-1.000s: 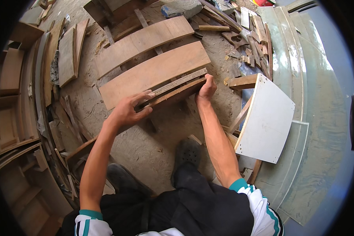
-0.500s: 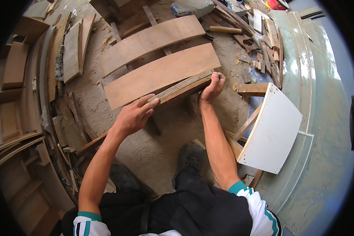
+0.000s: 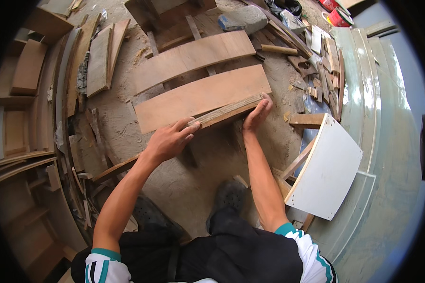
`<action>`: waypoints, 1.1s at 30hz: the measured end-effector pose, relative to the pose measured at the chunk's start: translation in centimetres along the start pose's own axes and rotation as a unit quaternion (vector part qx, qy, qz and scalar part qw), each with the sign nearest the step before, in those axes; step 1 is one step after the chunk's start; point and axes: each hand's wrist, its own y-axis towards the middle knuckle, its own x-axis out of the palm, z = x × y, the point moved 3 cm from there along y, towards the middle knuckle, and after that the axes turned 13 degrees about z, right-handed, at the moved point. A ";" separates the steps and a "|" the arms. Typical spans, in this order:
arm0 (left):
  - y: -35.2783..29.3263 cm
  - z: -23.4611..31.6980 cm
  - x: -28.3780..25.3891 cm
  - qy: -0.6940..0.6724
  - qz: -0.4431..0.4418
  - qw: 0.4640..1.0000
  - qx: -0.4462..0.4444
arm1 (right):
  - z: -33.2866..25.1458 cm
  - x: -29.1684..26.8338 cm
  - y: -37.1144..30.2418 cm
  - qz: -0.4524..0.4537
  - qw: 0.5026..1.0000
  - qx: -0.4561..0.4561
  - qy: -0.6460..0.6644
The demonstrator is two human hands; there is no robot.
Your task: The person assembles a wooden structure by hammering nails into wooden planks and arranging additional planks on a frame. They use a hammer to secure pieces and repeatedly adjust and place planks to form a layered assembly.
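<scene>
A narrow wooden board [image 3: 231, 112] with a layered plywood edge is between my hands, tilted up to the right. My left hand [image 3: 170, 140] has its fingers on the board's left end. At the opposite end, my right hand [image 3: 257, 115] presses against the corner with its fingers over the edge. Just beyond lies a tan plywood panel [image 3: 205, 96], touching or nearly touching the narrow board; the contact is partly hidden. Farther off, a second plywood panel [image 3: 193, 59] rests across wooden supports.
A white-topped wooden piece [image 3: 326, 167] stands at right beside glass sheets [image 3: 387, 141]. Wood offcuts [image 3: 328, 70] pile up at far right, near a red can [image 3: 339, 18]. Leaning boards [image 3: 99, 59] and wooden cabinets [image 3: 28, 68] line the left. A grey block [image 3: 243, 19] sits at the back.
The whole scene has shifted slightly down and to the right in view. My right hand's fingers have straightened a little against the board's end. My left hand keeps its place on the board.
</scene>
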 end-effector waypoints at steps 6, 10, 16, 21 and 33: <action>-0.6 0.2 -0.6 -0.021 0.015 0.997 -0.074 | -0.9 -1.5 -0.9 0.038 0.995 0.084 -0.041; -0.1 1.3 0.0 0.001 0.006 0.997 -0.077 | -1.1 -4.5 -1.0 0.032 0.985 0.084 -0.147; -0.8 1.5 1.0 -0.024 0.007 0.990 -0.137 | -0.5 -8.4 -2.0 -0.107 0.937 0.117 -0.313; -1.9 2.6 2.1 -0.033 0.037 0.990 -0.134 | 1.3 -10.2 -3.1 -0.136 0.937 0.039 -0.319; -2.9 3.6 4.9 0.048 -0.064 0.991 -0.105 | 0.5 -12.2 -4.8 -0.220 0.903 0.025 -0.369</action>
